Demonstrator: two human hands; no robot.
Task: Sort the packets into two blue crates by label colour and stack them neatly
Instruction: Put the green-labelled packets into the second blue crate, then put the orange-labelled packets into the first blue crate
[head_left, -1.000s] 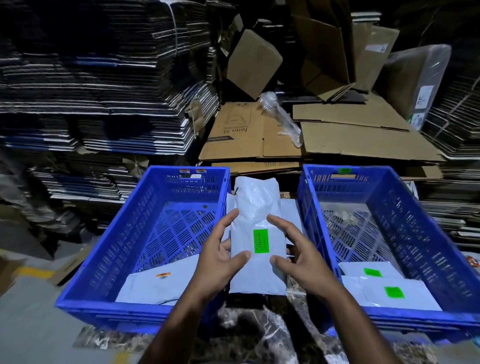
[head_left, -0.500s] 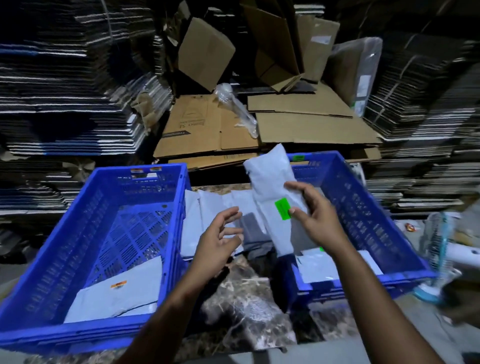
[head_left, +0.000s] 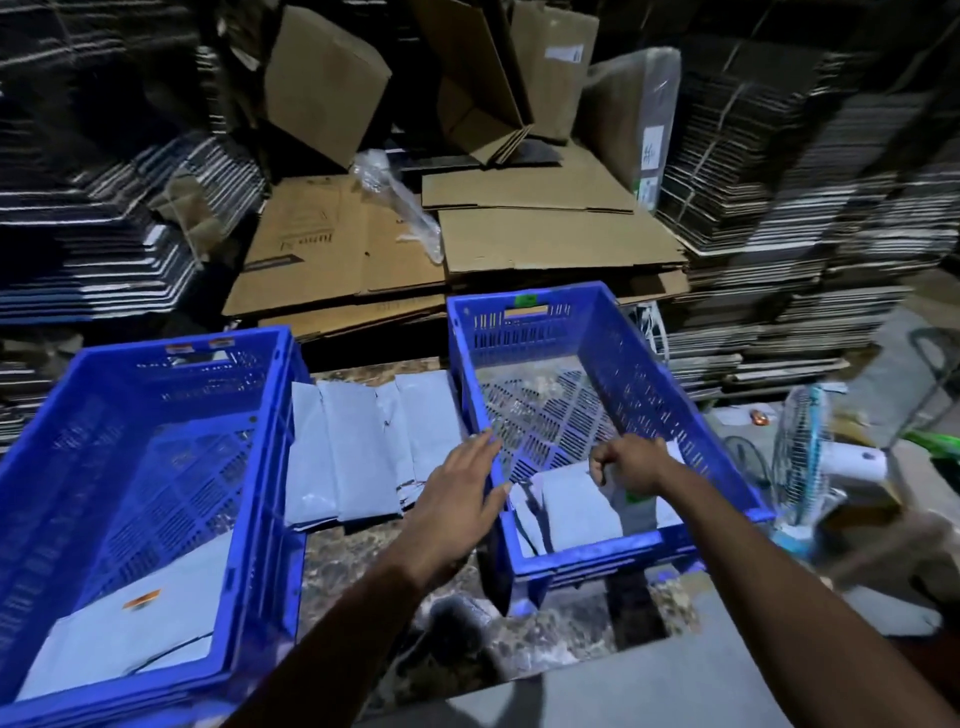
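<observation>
Two blue crates stand side by side on a marbled surface. The left crate (head_left: 280, 415) holds a grey packet with an orange label (head_left: 130, 639). Grey packets lie in the near end of the right crate (head_left: 675, 410). My right hand (head_left: 628, 465) is down inside this crate, with its fingers curled on the top grey packet (head_left: 576, 504), whose green label peeks out beneath the hand. Over the right crate's left rim hovers my left hand (head_left: 457, 499), fingers straight and holding nothing. Several unsorted grey packets (head_left: 363, 447) lie between the crates, labels not visible.
Flattened cardboard boxes (head_left: 519, 234) and tall stacks of folded cartons crowd the back and both sides. A small fan (head_left: 800, 457) stands just right of the right crate. A clear plastic wrap (head_left: 400, 208) lies on the cardboard.
My right hand carried the green-label packet from between the crates down into the right crate. My left hand let go of it and moved to that crate's left rim. The view swung right.
</observation>
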